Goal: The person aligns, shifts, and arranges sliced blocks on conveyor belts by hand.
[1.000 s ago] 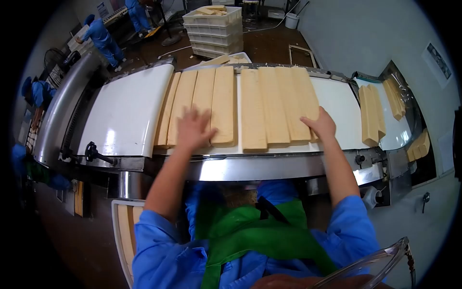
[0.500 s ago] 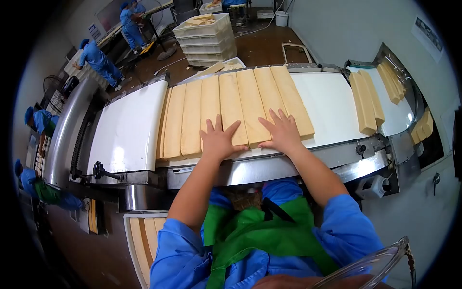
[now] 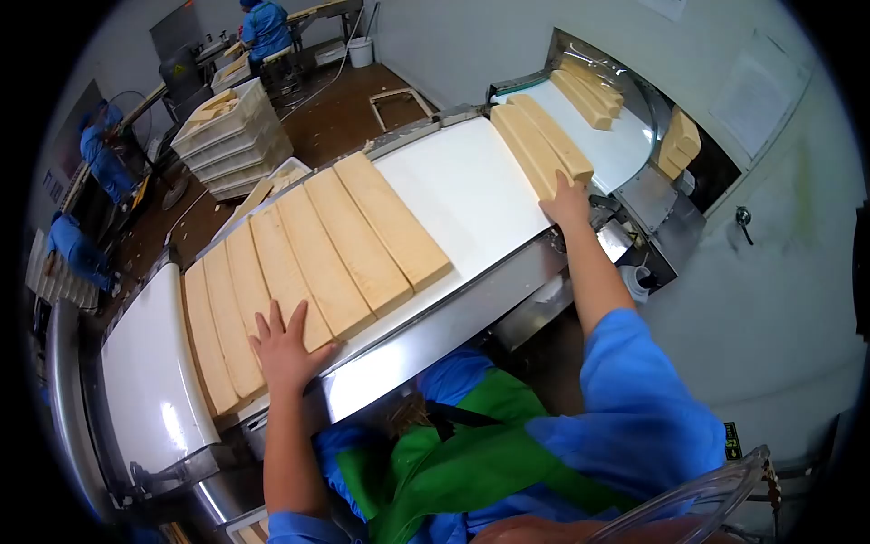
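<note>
A row of long pale-yellow blocks [image 3: 313,249] lies side by side on a white conveyor belt [image 3: 444,177]. My left hand [image 3: 288,354] rests on the near ends of the row, its fingers spread apart. To the right, two more such blocks [image 3: 535,140] lie together, separated from the row by bare belt. My right hand [image 3: 569,204] touches their near ends, fingers stretched over the edge and thumb apart. Neither hand is wrapped around a block.
A metal rail [image 3: 426,326] runs along the belt's near side. Further blocks [image 3: 583,98] lie on a curved belt section at the right, near a wall opening. Stacked white crates [image 3: 231,140] stand behind the conveyor. Co-workers in blue [image 3: 265,29] are in the background.
The view has swung right. My right hand has left the row and reached to the two separate blocks at the right. My left hand remains on the row, now further left along it.
</note>
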The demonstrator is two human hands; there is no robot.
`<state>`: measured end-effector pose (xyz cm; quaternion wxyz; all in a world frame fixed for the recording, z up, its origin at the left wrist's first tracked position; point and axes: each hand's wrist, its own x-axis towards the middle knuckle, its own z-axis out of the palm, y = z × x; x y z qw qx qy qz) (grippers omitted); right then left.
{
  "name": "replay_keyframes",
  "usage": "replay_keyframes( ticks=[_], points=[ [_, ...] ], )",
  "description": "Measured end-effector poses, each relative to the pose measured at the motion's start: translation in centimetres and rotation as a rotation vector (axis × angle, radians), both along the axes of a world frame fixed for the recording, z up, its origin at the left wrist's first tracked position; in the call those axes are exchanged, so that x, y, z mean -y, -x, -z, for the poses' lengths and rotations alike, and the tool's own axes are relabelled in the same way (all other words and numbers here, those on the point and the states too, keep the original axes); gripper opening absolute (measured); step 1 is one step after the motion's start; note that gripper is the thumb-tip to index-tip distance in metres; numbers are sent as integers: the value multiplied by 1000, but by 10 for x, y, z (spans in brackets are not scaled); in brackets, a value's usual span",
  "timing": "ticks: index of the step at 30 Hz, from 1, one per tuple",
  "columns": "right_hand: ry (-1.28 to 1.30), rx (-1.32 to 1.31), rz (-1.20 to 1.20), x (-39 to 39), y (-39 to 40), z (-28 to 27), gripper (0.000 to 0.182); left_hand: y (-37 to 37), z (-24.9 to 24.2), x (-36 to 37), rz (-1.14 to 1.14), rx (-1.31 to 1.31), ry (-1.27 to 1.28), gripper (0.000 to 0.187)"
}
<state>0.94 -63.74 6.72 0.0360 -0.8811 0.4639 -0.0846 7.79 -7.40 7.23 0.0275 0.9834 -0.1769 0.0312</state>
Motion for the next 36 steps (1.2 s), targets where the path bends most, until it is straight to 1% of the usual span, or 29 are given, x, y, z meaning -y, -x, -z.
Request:
replay_keyframes(
  ticks=[4, 6, 7, 9, 10, 13, 14, 16, 17, 19, 20, 21, 23, 24, 26, 27, 29, 30, 31, 32, 33, 35, 36],
  points=[
    [-30, 29, -102, 19, 1, 3, 78, 0, 5, -6, -4, 21, 17, 95],
    [-209, 294, -156, 57, 0, 7, 70, -5, 9, -9, 1, 37, 24, 95],
    [-211, 288, -162, 70, -1, 9, 70, -5, 12, -12, 18, 51, 28, 95],
    [-94, 363, -3, 84, 3, 3, 63, -4, 15, -13, 8, 37, 21, 96],
    [93, 270, 28, 86, 0, 4, 64, -6, 14, -13, -2, 34, 17, 96],
    [161, 243, -15, 130, -24, 41, 64, -5, 14, -14, 3, 64, 19, 99],
    [162, 244, -17, 131, -25, 37, 64, -4, 15, -15, 1, 65, 20, 99],
    [107, 100, -9, 127, -25, 22, 65, -5, 16, -16, 7, 74, 12, 100],
    [108, 101, -13, 134, -26, 21, 65, -6, 15, -15, 3, 75, 13, 100],
    [104, 25, -127, 149, -21, 15, 67, -5, 16, -16, 7, 81, 13, 101],
    [103, 23, -137, 163, -15, 9, 67, -5, 17, -17, -2, 79, 13, 101],
    [-399, 233, -136, 180, -8, -1, 70, -5, 17, -18, 12, 95, 16, 100],
    [-901, 422, -139, 190, -15, -8, 73, -5, 18, -18, 10, 105, 26, 100],
    [-851, 421, -198, 200, -18, -2, 77, -5, 17, -18, 2, 100, 13, 100],
    [-575, 493, -213, 218, -39, 29, 87, -6, 18, -17, -1, 93, 0, 99],
    [-577, 490, -215, 215, -55, 39, 87, -6, 18, -19, 3, 90, 5, 99],
    [-644, 661, -343, 178, -94, 60, 83, -6, 17, -20, 5, 85, -3, 98],
    [-653, 662, -340, 149, -98, 52, 83, -6, 17, -20, 12, 89, 1, 98],
    [-473, 453, -335, 110, -91, 26, 80, -6, 17, -20, 19, 93, 6, 98],
    [-294, 246, -330, 87, -83, 10, 79, -6, 18, -21, 16, 92, -4, 98],
    [-304, 248, -335, 76, -80, 3, 79, -8, 20, -22, 23, 104, 0, 98],
    [-204, 161, -550, 62, -76, 5, 78, -6, 21, -24, 12, 103, -9, 98],
    [-175, 177, -653, 57, -72, 8, 82, -6, 20, -23, 14, 100, -10, 98]
  ],
)
